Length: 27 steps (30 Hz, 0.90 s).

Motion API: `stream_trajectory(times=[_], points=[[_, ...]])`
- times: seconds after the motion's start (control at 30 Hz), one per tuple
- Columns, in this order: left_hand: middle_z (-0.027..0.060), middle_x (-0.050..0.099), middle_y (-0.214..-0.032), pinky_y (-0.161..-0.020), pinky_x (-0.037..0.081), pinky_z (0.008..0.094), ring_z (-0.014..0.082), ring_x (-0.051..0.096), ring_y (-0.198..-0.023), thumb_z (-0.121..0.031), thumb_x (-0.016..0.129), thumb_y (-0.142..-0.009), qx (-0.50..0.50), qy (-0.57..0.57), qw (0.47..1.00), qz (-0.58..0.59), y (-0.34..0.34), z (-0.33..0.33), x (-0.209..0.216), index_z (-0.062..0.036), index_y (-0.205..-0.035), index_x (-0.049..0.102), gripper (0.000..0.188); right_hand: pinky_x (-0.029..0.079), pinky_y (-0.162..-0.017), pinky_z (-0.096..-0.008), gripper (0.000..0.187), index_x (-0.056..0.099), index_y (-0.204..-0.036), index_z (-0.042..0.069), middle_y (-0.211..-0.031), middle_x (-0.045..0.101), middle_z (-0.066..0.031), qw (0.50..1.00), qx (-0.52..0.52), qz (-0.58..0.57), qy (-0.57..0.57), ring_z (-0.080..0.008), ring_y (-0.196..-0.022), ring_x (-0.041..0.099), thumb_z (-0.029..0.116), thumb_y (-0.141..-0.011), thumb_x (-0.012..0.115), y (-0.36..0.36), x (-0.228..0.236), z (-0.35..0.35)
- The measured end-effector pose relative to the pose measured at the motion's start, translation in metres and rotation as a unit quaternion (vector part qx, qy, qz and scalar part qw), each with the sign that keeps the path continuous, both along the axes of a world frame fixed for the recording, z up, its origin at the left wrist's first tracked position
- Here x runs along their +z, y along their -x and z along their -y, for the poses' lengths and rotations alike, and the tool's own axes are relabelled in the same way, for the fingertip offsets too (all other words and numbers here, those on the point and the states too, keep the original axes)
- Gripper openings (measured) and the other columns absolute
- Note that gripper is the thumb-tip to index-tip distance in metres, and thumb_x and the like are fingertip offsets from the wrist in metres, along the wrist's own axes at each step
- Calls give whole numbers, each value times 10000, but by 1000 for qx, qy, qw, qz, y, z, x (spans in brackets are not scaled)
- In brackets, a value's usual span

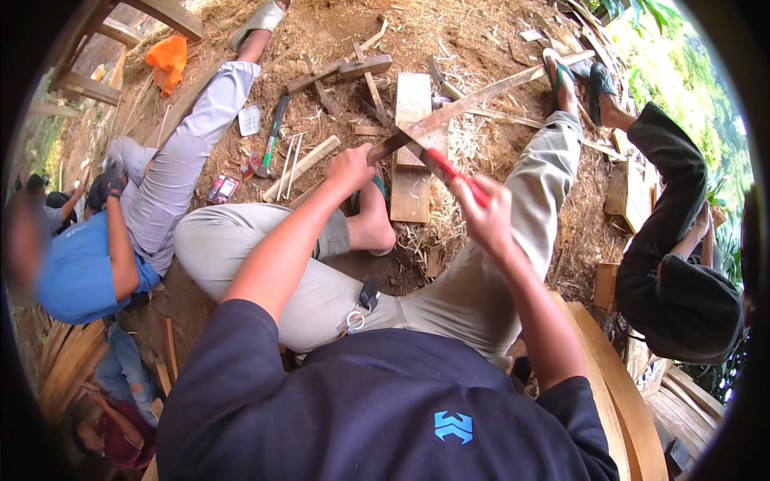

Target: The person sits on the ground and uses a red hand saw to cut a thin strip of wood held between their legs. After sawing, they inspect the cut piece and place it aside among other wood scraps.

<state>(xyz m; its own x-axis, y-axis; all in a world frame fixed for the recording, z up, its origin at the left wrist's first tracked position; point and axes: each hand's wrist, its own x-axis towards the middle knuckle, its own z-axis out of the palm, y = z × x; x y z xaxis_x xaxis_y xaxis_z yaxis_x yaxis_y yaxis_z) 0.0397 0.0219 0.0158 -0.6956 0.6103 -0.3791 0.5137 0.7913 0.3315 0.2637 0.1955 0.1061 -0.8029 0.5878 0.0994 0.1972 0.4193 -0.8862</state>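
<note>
My left hand [350,170] is closed around the near end of a long flat strip of wood [481,94]. The strip slants away to the far right, reaching past my right foot. In my right hand [486,210] is the red handle of a long dark-bladed tool [411,144]; whether it is a knife or a saw, I cannot tell. Its blade crosses the strip just beyond my left fingers, pointing far left. Below the crossing lies a thick wooden block [411,195], and a pale plank [414,94] extends beyond it.
A hammer [275,135] with a green-and-black handle lies left of the blocks, near thin sticks and a small red packet [223,189]. Wood shavings cover the ground. A person in blue [96,260] sits at left, another in dark clothes [682,297] at right.
</note>
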Motion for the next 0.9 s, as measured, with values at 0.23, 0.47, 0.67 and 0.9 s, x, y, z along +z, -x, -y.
stream_trajectory(times=[0.23, 0.47, 0.67, 0.9], points=[[193, 730, -900, -754, 577, 525, 413, 724, -868, -258, 702, -880, -15, 20, 992, -121, 5, -4, -6, -123, -1113, 568, 301, 539, -601, -423, 466, 750, -741, -8, -586, 645, -188, 984, 99, 147, -9, -281, -529, 637, 380, -928, 573, 119, 84, -39], [195, 733, -917, -781, 567, 531, 421, 714, -897, -283, 703, -868, -29, -1, 996, -86, 15, -1, -16, -129, -1138, 585, 333, 399, -488, -255, 342, 728, -873, 27, -645, 616, 3, 997, 45, -65, -17, -48, -540, 516, 336, -985, 634, 120, 202, -27], [186, 733, -974, -813, 545, 510, 389, 705, -956, -397, 708, -833, -8, -8, 1000, 22, 30, 7, -5, -183, -1186, 648, 418, 457, -553, -306, 305, 727, -975, -48, -682, 668, -104, 987, 67, -67, -131, -107, -592, 599, 235, -977, 612, 42, 195, -41], [133, 753, -936, -788, 560, 480, 346, 725, -910, -374, 770, -819, -1, -70, 997, -36, 18, 9, -9, -160, -1157, 685, 409, 352, -500, -276, 300, 632, -757, 5, -584, 521, 17, 992, -25, 63, 107, -58, -546, 496, 195, -989, 637, -45, 113, -22]])
